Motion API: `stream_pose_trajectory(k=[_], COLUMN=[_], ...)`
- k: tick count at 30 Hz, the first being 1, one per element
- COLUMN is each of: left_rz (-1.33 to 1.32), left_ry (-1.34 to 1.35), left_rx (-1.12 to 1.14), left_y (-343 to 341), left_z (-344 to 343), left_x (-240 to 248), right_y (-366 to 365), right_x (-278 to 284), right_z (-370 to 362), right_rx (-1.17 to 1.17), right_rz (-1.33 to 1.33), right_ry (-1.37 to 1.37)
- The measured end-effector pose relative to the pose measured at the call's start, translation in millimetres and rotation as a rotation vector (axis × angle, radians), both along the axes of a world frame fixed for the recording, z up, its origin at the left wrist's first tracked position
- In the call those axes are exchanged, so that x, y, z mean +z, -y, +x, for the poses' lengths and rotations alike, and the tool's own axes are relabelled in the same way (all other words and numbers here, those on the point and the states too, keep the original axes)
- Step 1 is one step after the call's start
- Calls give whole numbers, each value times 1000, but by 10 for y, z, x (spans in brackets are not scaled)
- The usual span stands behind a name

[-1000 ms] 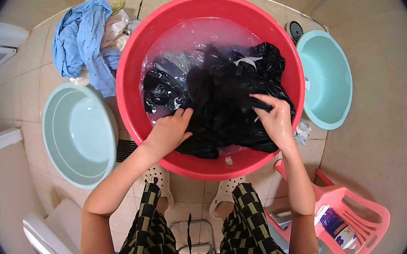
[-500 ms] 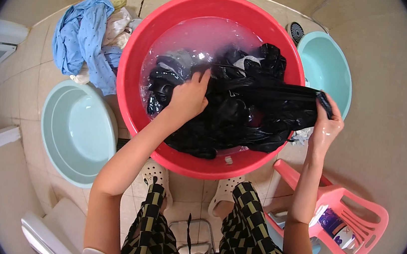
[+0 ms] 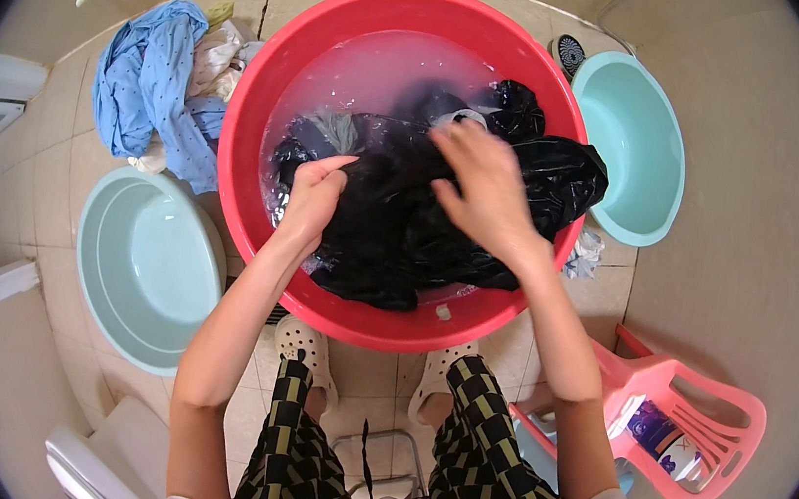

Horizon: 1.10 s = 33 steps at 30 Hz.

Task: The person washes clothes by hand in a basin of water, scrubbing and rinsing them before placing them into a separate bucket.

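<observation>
A large red tub (image 3: 236, 172) of cloudy, soapy water stands in front of me. Wet black clothes (image 3: 402, 230) lie bunched in it, and one part rests up against the tub's right wall. At the left of the bundle, my left hand (image 3: 315, 198) is closed on the black cloth. My right hand (image 3: 486, 185) is over the middle of the bundle, its fingers stretched out and a little blurred, holding nothing. A greyish piece of cloth (image 3: 334, 132) shows in the water beyond my left hand.
Pale blue basins stand left (image 3: 151, 270) and right (image 3: 628, 147) of the tub. Blue and white clothes (image 3: 158, 74) are heaped at the far left. A pink plastic chair (image 3: 724, 425) holding a purple-and-white package (image 3: 664, 439) is at the near right. A black-soled shoe (image 3: 568, 54) lies beside the right basin.
My right hand has let go of the cloth at the tub's right rim and moved left over the bundle. My left hand has shifted left and closed on black cloth.
</observation>
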<state>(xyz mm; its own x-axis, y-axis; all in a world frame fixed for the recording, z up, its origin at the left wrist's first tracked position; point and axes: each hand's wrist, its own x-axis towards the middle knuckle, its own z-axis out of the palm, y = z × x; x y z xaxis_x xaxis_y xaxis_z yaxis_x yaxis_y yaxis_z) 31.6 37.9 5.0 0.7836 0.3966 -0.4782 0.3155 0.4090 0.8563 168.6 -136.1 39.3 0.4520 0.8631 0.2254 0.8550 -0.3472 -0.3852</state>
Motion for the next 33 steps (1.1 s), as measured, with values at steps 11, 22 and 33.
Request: stream_pose_trajectory(k=[11, 22, 33], left_rz=[575, 601, 239], left_ry=[-59, -221, 171], left_rx=[182, -109, 110], left_y=[-260, -225, -380], left_z=[-532, -543, -219], left_x=[18, 51, -32], right_y=[331, 299, 0], right_x=[-79, -161, -632], right_z=[80, 404, -236], right_rx=[-115, -516, -235], right_rz=[21, 52, -256], right_ry=[-303, -182, -200])
